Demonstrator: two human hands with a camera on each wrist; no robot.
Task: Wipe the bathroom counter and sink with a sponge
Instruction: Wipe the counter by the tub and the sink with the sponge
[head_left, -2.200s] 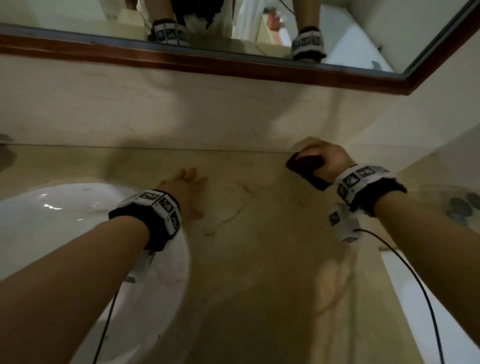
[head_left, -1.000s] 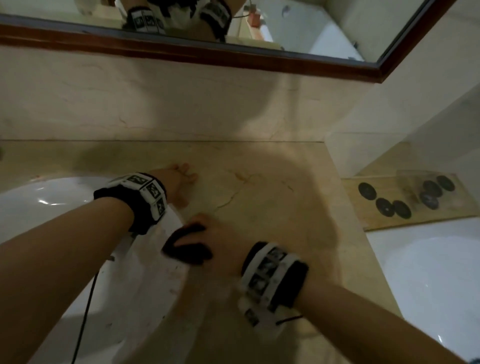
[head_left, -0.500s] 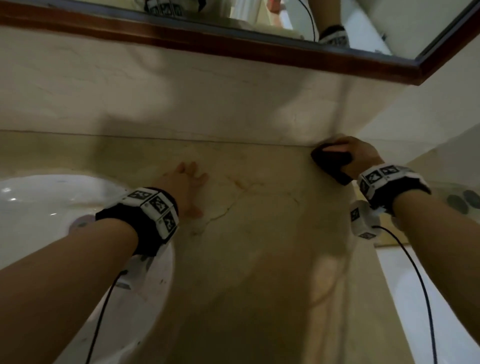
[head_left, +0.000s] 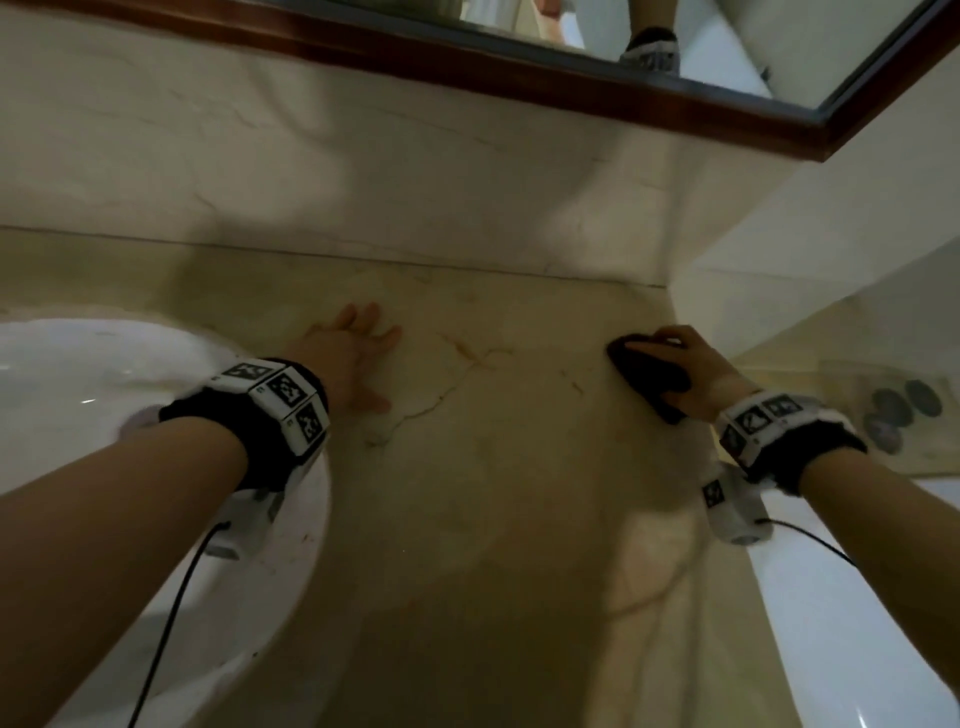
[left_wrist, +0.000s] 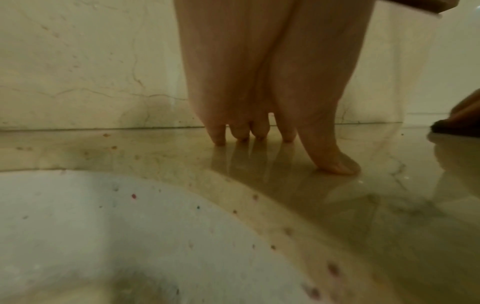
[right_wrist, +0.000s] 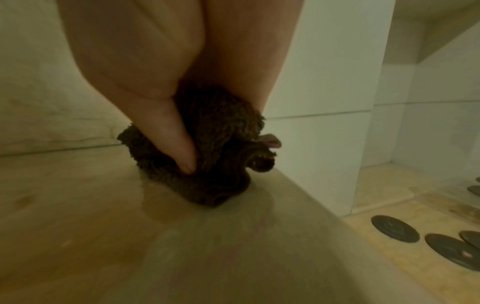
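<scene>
Your beige marble counter is getting covered in passes: half a second back the sponge was jammed in the far right corner, now it's pulled slightly off the wall. White sink looks untouched. Left hand lies flat, braced; right hand curls round the dark fuzzy sponge.

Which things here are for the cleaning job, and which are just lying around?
For the job:
dark sponge, gripped by the right hand
counter
white sink
left hand, resting flat on the counter

Just there:
dark round discs on the lower ledge
mirror
</scene>
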